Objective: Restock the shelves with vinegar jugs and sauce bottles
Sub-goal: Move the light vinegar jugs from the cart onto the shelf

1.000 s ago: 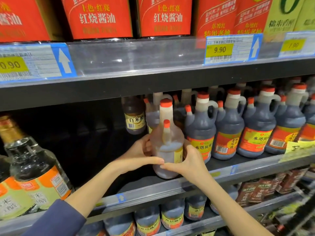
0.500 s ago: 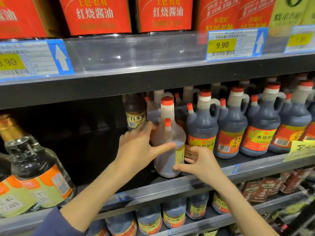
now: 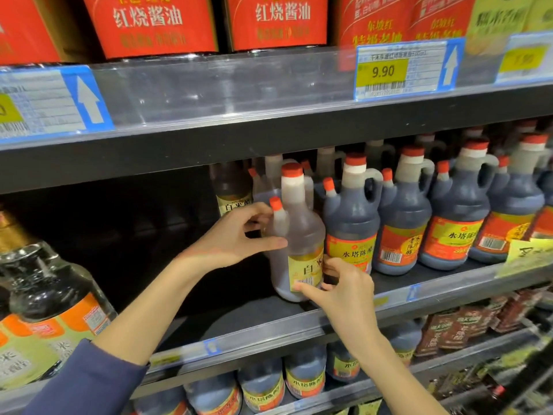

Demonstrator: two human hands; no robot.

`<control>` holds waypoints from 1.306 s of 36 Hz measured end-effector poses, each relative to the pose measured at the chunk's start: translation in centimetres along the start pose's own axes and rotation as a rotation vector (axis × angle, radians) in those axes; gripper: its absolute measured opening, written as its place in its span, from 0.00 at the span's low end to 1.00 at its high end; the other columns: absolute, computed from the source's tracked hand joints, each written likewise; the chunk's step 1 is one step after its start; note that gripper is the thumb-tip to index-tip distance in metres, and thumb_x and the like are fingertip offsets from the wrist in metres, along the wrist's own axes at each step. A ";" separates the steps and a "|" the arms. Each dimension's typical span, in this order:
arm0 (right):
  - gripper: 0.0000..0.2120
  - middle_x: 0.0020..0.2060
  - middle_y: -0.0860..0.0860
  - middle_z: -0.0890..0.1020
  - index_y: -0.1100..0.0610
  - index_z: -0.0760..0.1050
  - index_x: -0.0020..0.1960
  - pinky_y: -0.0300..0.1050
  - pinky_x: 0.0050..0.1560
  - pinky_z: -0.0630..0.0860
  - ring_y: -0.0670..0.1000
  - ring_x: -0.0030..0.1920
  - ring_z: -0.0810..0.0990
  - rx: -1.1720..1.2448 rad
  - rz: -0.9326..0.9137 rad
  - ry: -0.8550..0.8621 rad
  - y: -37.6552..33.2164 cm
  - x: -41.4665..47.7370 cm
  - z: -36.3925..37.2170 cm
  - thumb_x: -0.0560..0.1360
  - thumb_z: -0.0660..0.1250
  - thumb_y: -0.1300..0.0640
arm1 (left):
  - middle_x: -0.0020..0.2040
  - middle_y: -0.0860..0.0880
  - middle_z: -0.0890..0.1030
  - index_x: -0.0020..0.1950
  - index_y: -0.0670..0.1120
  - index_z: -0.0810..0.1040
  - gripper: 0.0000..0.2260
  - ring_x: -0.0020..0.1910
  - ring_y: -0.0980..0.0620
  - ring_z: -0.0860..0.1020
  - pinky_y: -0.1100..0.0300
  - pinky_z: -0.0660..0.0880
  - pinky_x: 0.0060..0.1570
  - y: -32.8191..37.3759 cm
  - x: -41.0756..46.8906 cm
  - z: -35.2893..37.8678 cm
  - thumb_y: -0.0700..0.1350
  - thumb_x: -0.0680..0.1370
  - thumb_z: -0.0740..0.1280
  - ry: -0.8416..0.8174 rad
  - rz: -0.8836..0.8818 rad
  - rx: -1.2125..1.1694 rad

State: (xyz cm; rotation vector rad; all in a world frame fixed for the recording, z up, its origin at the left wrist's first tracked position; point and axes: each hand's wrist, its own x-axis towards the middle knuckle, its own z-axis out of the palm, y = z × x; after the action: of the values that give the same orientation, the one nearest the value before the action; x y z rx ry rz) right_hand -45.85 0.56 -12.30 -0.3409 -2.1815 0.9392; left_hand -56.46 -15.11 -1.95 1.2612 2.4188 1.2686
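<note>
Pale vinegar jug (image 3: 299, 232) stands near the shelf (image 3: 269, 327) front edge, just left of the dark jugs (image 3: 350, 223). My left hand (image 3: 236, 238) grips its shoulder; my right hand (image 3: 344, 289) pinches its base. Step, as I judge it: facing. Next: rotate label (image 3: 305, 269) forward, then release.

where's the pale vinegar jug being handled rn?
Head view, centre: the pale translucent plastic vinegar jug stands on the middle shelf, just left of the dark vinegar jugs.

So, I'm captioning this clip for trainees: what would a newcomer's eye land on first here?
At centre, the left hand grips the shoulder of a pale vinegar jug and the right hand pinches its lower label. Right of it stands a row of dark jugs, below red soy-sauce containers on the top shelf.
</note>
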 end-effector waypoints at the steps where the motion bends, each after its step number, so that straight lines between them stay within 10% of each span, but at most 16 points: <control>1: 0.20 0.34 0.53 0.83 0.61 0.78 0.41 0.53 0.37 0.80 0.52 0.36 0.81 -0.017 -0.015 0.016 0.1 -0.1 0.1 0.59 0.81 0.49 | 0.54 0.54 0.80 0.53 0.54 0.77 0.14 0.55 0.61 0.78 0.65 0.73 0.58 -0.3 0.2 -0.1 0.46 0.70 0.74 -0.011 0.003 -0.028; 7: 0.22 0.34 0.53 0.80 0.60 0.75 0.40 0.54 0.32 0.78 0.54 0.35 0.79 -0.055 -0.047 0.056 0.1 -0.2 0.5 0.58 0.81 0.48 | 0.60 0.41 0.78 0.60 0.46 0.77 0.21 0.57 0.48 0.78 0.59 0.75 0.60 -1.6 0.8 -0.5 0.49 0.70 0.75 -0.053 0.007 -0.096; 14: 0.24 0.45 0.52 0.85 0.60 0.80 0.52 0.47 0.50 0.80 0.49 0.47 0.82 -0.017 0.008 -0.030 -0.3 0.2 -1.2 0.61 0.81 0.50 | 0.61 0.55 0.74 0.61 0.59 0.67 0.28 0.58 0.57 0.76 0.59 0.78 0.55 -2.0 -1.3 2.3 0.56 0.65 0.76 0.081 -0.140 -0.121; 20: 0.25 0.49 0.55 0.85 0.62 0.80 0.55 0.48 0.52 0.79 0.52 0.51 0.82 -0.122 0.010 -0.186 -0.1 1.2 -1.6 0.64 0.78 0.49 | 0.56 0.52 0.76 0.62 0.47 0.63 0.48 0.52 0.51 0.78 0.53 0.78 0.51 -2.6 -3.2 6.4 0.76 0.54 0.68 0.189 -0.245 0.421; 47: 0.14 0.27 0.54 0.83 0.64 0.81 0.37 0.52 0.33 0.80 0.54 0.30 0.82 -0.127 -0.064 -0.013 -0.1 -0.2 0.0 0.59 0.82 0.57 | 0.51 0.57 0.78 0.59 0.52 0.65 0.32 0.48 0.61 0.79 0.64 0.79 0.49 -5.0 -0.5 4.2 0.50 0.63 0.80 0.016 -0.151 0.036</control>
State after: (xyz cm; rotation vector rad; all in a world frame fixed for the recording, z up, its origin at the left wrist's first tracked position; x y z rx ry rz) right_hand -45.70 0.43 -12.29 -0.3234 -2.2559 0.7720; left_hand -57.29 -14.33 -8.37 1.0569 2.5043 1.2034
